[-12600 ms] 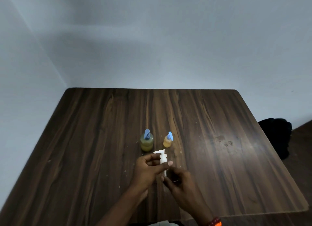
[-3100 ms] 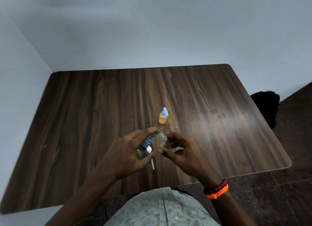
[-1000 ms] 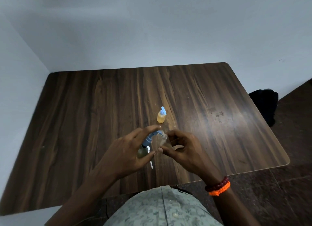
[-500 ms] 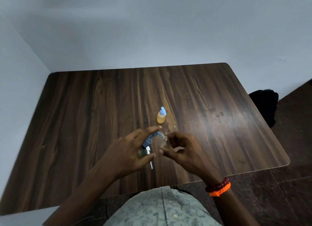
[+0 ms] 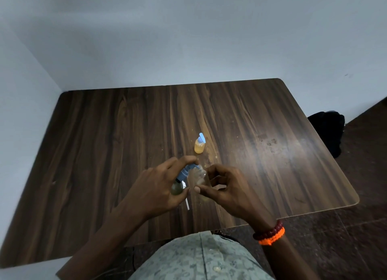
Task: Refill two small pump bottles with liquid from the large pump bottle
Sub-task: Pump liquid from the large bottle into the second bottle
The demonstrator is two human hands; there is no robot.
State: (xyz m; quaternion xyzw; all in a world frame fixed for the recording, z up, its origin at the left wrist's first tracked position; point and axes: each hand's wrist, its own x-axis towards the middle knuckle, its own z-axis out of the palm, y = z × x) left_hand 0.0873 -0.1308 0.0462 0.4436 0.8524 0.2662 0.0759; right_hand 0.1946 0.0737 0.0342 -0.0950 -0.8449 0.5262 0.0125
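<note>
My left hand [image 5: 155, 189] grips the large pump bottle [image 5: 177, 188] of greenish liquid, tilted, with my index finger lying over its blue pump head [image 5: 186, 171]. The nozzle points at the mouth of a small clear bottle [image 5: 195, 177] that my right hand [image 5: 226, 187] pinches between thumb and fingers just above the table. That bottle's white pump with its tube [image 5: 186, 199] lies on the wood below my hands. The other small bottle [image 5: 199, 144], holding orange liquid under a blue cap, stands upright a little farther back.
The dark wooden table [image 5: 104, 143] sits against the walls at its far and left sides. A black bag [image 5: 326, 133] lies on the floor past the table's right edge. Small drops or crumbs dot the wood near the bottles.
Hardly anything has shifted in the last second: both hands keep the same grip, with the large bottle's nozzle held at the small clear bottle's mouth.
</note>
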